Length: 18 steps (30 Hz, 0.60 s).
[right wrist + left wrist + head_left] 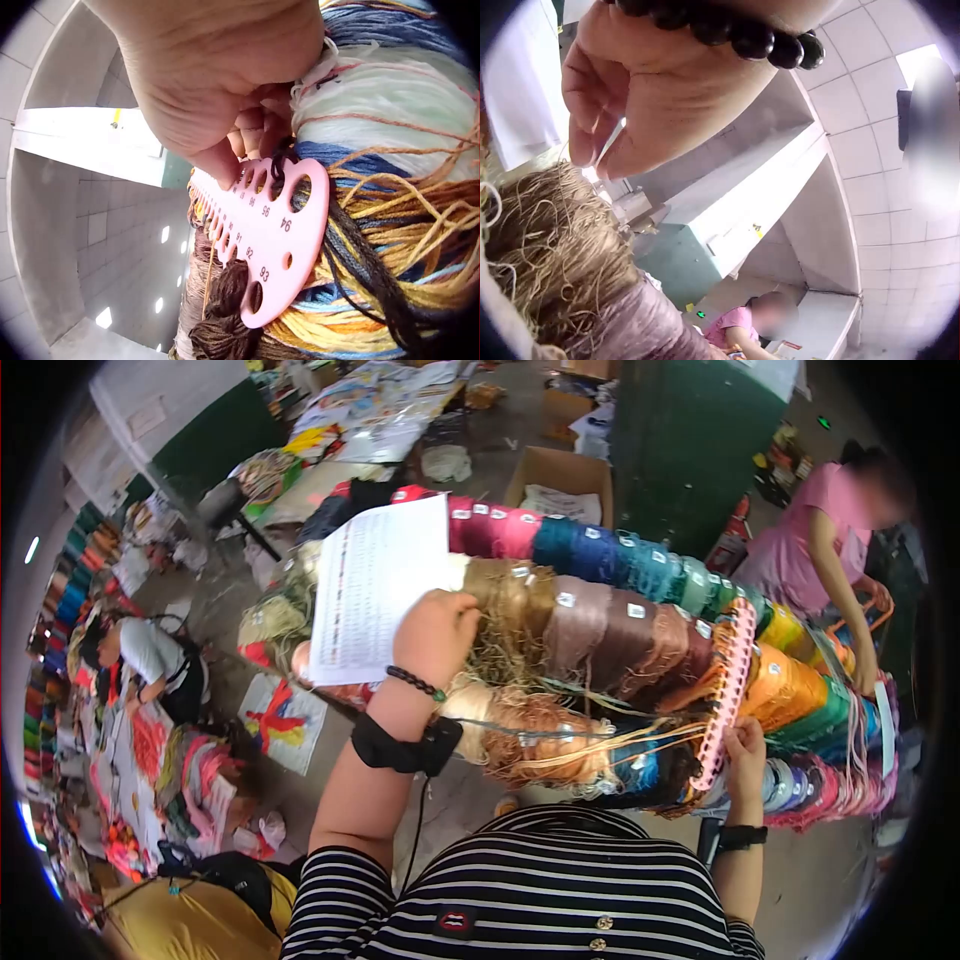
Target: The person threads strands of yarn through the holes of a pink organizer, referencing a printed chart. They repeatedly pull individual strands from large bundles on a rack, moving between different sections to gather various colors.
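Note:
In the head view, my left hand (435, 630) is at the brown thread (515, 600), beside a printed sheet (375, 585). The left wrist view shows its bent fingers and thumb (660, 97) close together just above the frayed brown strands (562, 232); whether they pinch a strand I cannot tell. My right hand (745, 760) grips the lower end of a long pink card with holes (725, 705). Up close, the right thumb and fingers (232, 97) pinch the edge of this numbered card (281, 247); dark thread (225, 300) is looped through its holes.
Rows of coloured thread skeins, such as blue (590, 550) and orange (785, 685), stretch across in front of me. A person in pink (810, 540) works at the far right end. Another in white (150, 660) bends at the left. Behind stands a cardboard box (565, 475).

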Each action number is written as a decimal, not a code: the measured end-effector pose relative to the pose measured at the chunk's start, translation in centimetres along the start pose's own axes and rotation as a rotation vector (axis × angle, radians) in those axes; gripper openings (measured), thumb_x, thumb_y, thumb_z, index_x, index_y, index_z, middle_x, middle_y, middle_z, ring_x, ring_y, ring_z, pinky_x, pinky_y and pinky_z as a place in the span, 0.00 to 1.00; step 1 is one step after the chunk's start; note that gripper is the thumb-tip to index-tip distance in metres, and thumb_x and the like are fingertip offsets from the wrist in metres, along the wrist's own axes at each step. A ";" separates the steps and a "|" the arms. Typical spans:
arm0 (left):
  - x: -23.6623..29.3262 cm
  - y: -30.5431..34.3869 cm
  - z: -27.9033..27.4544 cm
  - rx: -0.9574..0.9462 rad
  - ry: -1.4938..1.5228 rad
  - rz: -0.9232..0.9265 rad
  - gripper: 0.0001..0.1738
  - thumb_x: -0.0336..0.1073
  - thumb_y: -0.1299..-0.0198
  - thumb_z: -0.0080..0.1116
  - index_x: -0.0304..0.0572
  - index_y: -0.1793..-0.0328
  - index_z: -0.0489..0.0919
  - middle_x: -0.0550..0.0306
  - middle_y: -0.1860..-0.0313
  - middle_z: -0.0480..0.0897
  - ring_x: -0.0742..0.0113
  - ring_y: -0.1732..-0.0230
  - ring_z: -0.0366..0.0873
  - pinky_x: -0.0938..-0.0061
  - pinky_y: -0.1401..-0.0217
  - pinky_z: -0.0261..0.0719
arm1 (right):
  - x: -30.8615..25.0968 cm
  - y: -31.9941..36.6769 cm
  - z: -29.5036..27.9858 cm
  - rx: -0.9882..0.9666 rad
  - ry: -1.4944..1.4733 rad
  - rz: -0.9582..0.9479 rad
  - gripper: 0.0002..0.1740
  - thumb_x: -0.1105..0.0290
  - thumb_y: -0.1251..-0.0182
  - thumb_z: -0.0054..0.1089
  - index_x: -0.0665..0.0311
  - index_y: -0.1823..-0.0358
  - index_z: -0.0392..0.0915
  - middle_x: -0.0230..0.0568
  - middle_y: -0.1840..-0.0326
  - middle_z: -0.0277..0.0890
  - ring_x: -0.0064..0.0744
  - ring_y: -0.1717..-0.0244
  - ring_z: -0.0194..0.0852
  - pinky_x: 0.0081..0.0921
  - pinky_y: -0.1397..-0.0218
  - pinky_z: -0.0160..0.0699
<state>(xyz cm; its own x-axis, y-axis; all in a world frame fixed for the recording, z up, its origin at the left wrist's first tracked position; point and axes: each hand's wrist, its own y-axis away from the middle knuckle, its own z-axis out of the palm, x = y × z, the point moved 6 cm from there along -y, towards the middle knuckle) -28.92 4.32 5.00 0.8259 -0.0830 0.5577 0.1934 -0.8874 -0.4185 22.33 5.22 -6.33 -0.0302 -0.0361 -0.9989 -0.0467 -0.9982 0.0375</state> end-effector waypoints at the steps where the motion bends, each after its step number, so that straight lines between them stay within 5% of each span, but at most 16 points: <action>1: -0.3 -0.9 0.0 0.023 -0.052 0.008 0.09 0.35 0.44 0.61 0.42 0.59 0.85 0.43 0.62 0.83 0.45 0.56 0.79 0.59 0.52 0.78 | -0.1 0.0 0.1 -0.028 -0.002 -0.011 0.08 0.79 0.33 0.58 0.62 0.57 0.68 0.25 0.70 0.73 0.12 0.73 0.67 0.10 0.69 0.64; 5: -1.3 -2.9 0.9 0.046 -0.114 0.064 0.15 0.35 0.44 0.61 0.35 0.53 0.82 0.40 0.54 0.82 0.45 0.51 0.79 0.61 0.46 0.78 | -0.2 0.1 0.3 -0.001 -0.014 -0.010 0.08 0.79 0.32 0.57 0.63 0.57 0.68 0.26 0.69 0.73 0.13 0.71 0.68 0.10 0.65 0.68; 6: -1.1 -2.9 2.5 -0.082 -0.135 0.132 0.24 0.38 0.43 0.61 0.31 0.43 0.77 0.37 0.43 0.77 0.43 0.42 0.75 0.60 0.38 0.74 | -0.1 0.1 0.2 -0.002 -0.006 -0.010 0.08 0.79 0.31 0.57 0.64 0.56 0.67 0.26 0.68 0.73 0.13 0.71 0.69 0.10 0.65 0.68; 9: 2.9 0.4 5.8 -0.160 -0.501 0.190 0.34 0.46 0.42 0.61 0.36 0.32 0.70 0.25 0.29 0.63 0.35 0.32 0.64 0.57 0.29 0.65 | -0.4 0.1 0.4 0.007 0.022 -0.016 0.08 0.79 0.31 0.56 0.64 0.56 0.67 0.27 0.68 0.74 0.12 0.71 0.69 0.10 0.66 0.67; 11: 4.5 1.7 5.0 -0.135 -0.429 0.218 0.26 0.44 0.40 0.60 0.42 0.37 0.75 0.32 0.36 0.72 0.42 0.38 0.73 0.59 0.36 0.73 | -0.6 0.3 0.7 0.000 0.012 -0.007 0.08 0.79 0.31 0.56 0.64 0.56 0.67 0.27 0.68 0.74 0.12 0.71 0.69 0.10 0.66 0.67; 14: 3.7 0.2 2.8 -0.310 -0.187 0.000 0.16 0.40 0.40 0.58 0.47 0.47 0.83 0.42 0.46 0.81 0.49 0.49 0.80 0.62 0.48 0.80 | -0.8 0.3 0.8 0.003 0.003 0.003 0.07 0.79 0.31 0.56 0.64 0.56 0.68 0.27 0.68 0.74 0.12 0.71 0.68 0.10 0.66 0.67; 15: 2.9 -0.6 1.5 -0.020 -0.205 0.189 0.09 0.37 0.41 0.58 0.50 0.59 0.87 0.52 0.60 0.85 0.51 0.61 0.82 0.61 0.58 0.81 | -0.7 0.3 0.8 0.007 0.001 0.007 0.07 0.79 0.31 0.56 0.65 0.56 0.68 0.27 0.69 0.74 0.12 0.71 0.68 0.10 0.66 0.67; 18: -1.8 -4.6 -0.1 0.055 -0.294 0.034 0.06 0.35 0.44 0.59 0.46 0.65 0.86 0.48 0.65 0.81 0.50 0.60 0.80 0.59 0.56 0.78 | -0.8 0.3 0.7 -0.020 -0.011 0.000 0.07 0.79 0.31 0.56 0.65 0.57 0.68 0.27 0.68 0.74 0.12 0.71 0.69 0.10 0.66 0.67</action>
<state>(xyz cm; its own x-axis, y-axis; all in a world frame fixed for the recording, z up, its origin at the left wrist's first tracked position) -31.38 8.50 6.00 0.9487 0.0298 0.3147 0.1848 -0.8601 -0.4756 21.59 4.96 -5.48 -0.0413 -0.0360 -0.9985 -0.0267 -0.9990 0.0371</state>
